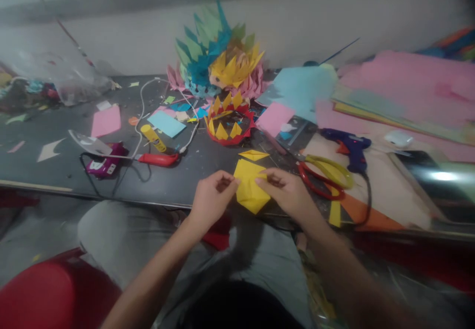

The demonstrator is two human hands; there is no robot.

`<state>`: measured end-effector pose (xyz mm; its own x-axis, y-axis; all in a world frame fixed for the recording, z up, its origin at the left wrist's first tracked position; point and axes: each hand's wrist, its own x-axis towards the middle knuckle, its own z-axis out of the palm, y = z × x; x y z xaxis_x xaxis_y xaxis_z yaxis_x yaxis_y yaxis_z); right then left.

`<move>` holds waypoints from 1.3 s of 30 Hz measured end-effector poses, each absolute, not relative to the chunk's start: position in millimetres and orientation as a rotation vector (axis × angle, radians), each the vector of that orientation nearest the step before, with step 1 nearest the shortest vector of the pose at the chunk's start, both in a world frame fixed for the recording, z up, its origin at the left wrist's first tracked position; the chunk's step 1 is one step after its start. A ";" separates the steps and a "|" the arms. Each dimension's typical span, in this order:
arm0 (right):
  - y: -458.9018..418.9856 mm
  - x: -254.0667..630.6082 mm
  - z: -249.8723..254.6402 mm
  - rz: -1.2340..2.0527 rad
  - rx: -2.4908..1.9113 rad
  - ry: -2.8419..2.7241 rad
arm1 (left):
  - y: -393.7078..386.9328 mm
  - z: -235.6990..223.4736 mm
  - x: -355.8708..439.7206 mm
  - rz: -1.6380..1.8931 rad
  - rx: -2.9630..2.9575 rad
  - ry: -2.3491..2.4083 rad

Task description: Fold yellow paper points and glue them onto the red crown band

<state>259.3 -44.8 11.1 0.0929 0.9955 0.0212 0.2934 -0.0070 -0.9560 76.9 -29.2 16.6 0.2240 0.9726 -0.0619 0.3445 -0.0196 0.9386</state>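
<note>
A sheet of yellow paper (253,188), creased and partly folded, is held at the table's front edge. My left hand (213,195) pinches its left side between thumb and fingers. On the opposite side my right hand (287,190) grips the upper right edge the same way. Just beyond the sheet lies a small folded yellow paper piece (254,155), flat and pointed at both ends. Behind that stands a ring of red paper with yellow points (230,128). Scissors (322,175) with red and yellow handles rest close to my right hand.
A blue glue gun (347,146) and its cord lie right, by a dark shiny tablet-like device (438,180). A yellow glue stick (153,138), red-handled tool (159,159) and purple power adapter (107,161) sit left. Layered paper crafts (218,57) stand at the wall; a red stool (40,294) is lower left.
</note>
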 end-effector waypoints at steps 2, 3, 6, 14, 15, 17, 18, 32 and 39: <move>-41.6 260.4 5.9 0.850 -1.525 -1.407 | -23.5 16.1 78.1 0.797 1.772 1.431; -40.8 260.3 2.8 0.762 -1.560 -1.441 | -21.3 15.1 79.1 0.764 1.880 1.485; -40.1 257.9 -4.2 0.499 -1.614 -1.593 | -18.0 9.5 82.4 0.693 2.162 1.585; -38.8 260.0 -4.0 0.179 -1.407 -2.078 | -15.5 0.4 77.2 0.673 2.642 1.278; -38.1 262.7 -3.7 0.152 -1.345 -2.129 | -14.5 0.2 75.1 0.665 2.658 1.224; -36.8 268.6 -2.6 0.105 -1.226 -2.231 | -11.9 -0.6 70.5 0.655 2.690 1.115; -36.3 271.3 -1.7 0.084 -1.174 -2.277 | -10.5 -1.2 68.4 0.650 2.709 1.061; -29.1 285.0 -9.0 -0.030 -0.993 -2.449 | -0.3 1.2 59.4 0.493 2.898 0.783; -27.5 285.0 -7.9 -0.005 -0.989 -2.471 | 1.7 3.8 58.0 0.463 2.916 0.748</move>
